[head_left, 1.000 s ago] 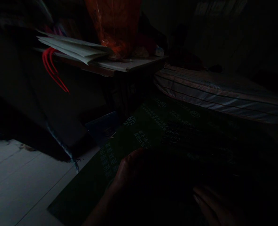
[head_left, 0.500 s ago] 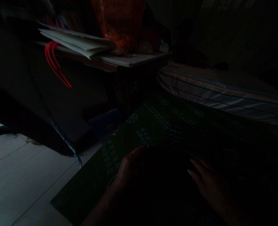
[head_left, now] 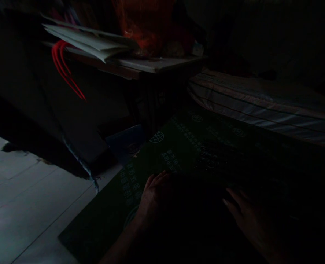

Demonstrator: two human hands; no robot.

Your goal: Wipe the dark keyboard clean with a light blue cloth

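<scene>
A dark green board (head_left: 93, 223) printed with pale characters and globe marks lies below my hands. My left hand (head_left: 155, 196) is over its middle, fingers bent together at the edge of a black mass. Deep shadow hides the fingertips and whatever they hold. To the right, my right hand (head_left: 243, 212) lies low with thumb and forefinger stretched out and apart; its other fingers fade into the dark. Between the hands everything is nearly black, and I cannot tell whether it is cloth or shadow.
A table (head_left: 148, 65) at the back holds folded pale paper (head_left: 88, 42) and an orange plastic bag (head_left: 143, 33). Red cords (head_left: 65, 73) hang from its edge. A striped mattress (head_left: 247, 102) lies behind right. Below the table is a blue item (head_left: 126, 141); tiled floor (head_left: 36, 216) shows left.
The view has shifted slightly, so the table and board sit a little differently. Both hands stay almost in place; the left hand's knuckles show a bit more clearly.
</scene>
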